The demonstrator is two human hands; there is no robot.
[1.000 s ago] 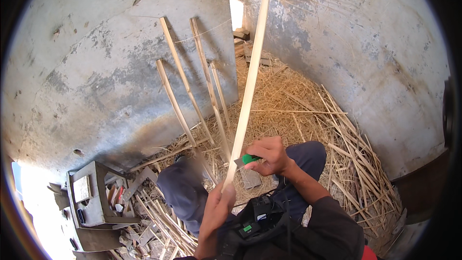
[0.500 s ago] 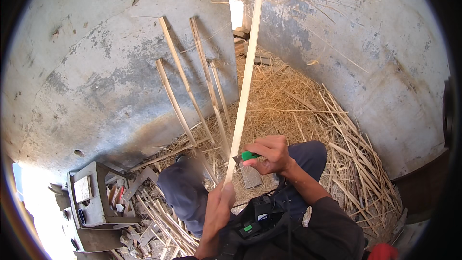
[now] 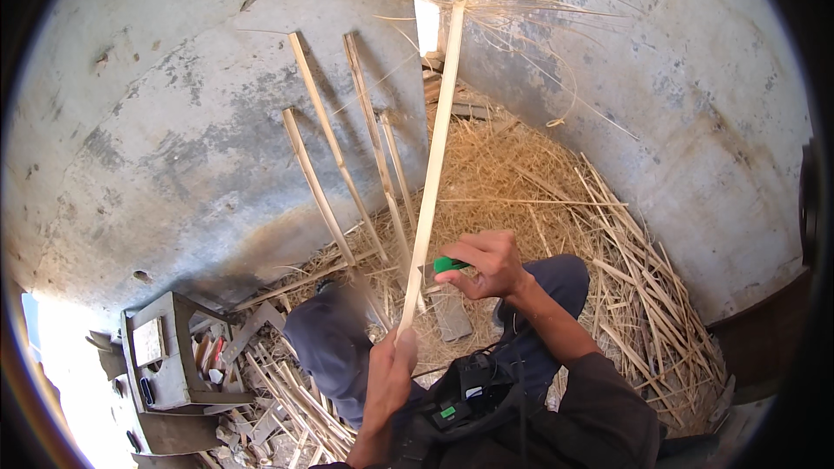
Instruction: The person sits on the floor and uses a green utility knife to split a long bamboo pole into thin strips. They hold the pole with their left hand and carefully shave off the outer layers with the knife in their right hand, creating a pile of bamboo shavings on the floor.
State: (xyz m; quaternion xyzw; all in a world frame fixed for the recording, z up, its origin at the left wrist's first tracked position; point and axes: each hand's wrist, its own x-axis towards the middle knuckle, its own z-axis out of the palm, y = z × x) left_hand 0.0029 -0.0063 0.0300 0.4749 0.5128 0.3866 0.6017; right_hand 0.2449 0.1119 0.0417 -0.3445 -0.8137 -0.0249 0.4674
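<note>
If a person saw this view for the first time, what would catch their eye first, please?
Probably the long pale strip, running up the middle from the left hand, with thin fibres fanning out near its top. Next might come the green-handled blade in the right hand, and the straw-coloured shavings spread over the floor beyond.

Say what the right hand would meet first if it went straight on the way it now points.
Most likely the pale strip held by the left hand: the right hand points leftward at it, green-handled blade leading. The blade seems close to the strip's edge, though depth is unclear.
</note>
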